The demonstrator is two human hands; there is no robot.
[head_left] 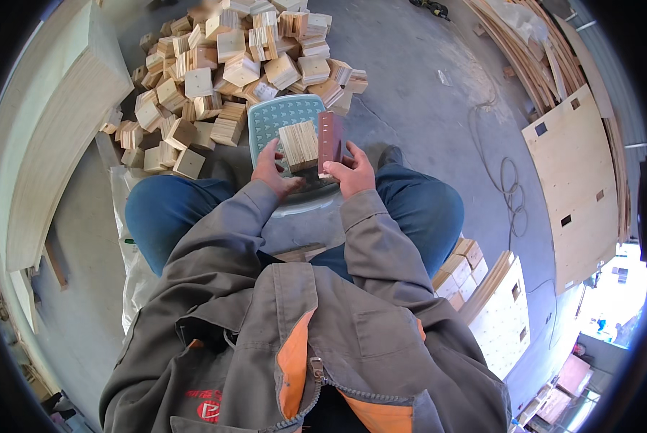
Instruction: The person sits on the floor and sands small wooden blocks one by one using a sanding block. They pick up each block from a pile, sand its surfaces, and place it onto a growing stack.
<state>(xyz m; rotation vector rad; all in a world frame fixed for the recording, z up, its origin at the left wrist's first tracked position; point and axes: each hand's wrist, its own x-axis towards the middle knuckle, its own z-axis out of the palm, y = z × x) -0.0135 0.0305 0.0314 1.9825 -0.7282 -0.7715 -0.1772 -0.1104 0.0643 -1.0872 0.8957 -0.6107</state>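
A squared block of layered plywood (298, 146) rests on a pale blue-green plastic stool (265, 119) between my knees. My left hand (271, 172) is at the block's left side, fingers and thumb apart. Whether its fingertips touch the wood, I cannot tell. My right hand (353, 173) grips a flat, reddish-brown rectangular block (330, 144) with a row of small pale marks along it. That brown piece stands upright, close against the plywood block's right side.
A large heap of similar wooden blocks (240, 68) lies beyond the stool. Stacked blocks (459, 273) are by my right knee. Plywood sheets (576, 195) lean at the right, and curved panels (56, 137) stand left. A cable (512, 195) loops over the floor.
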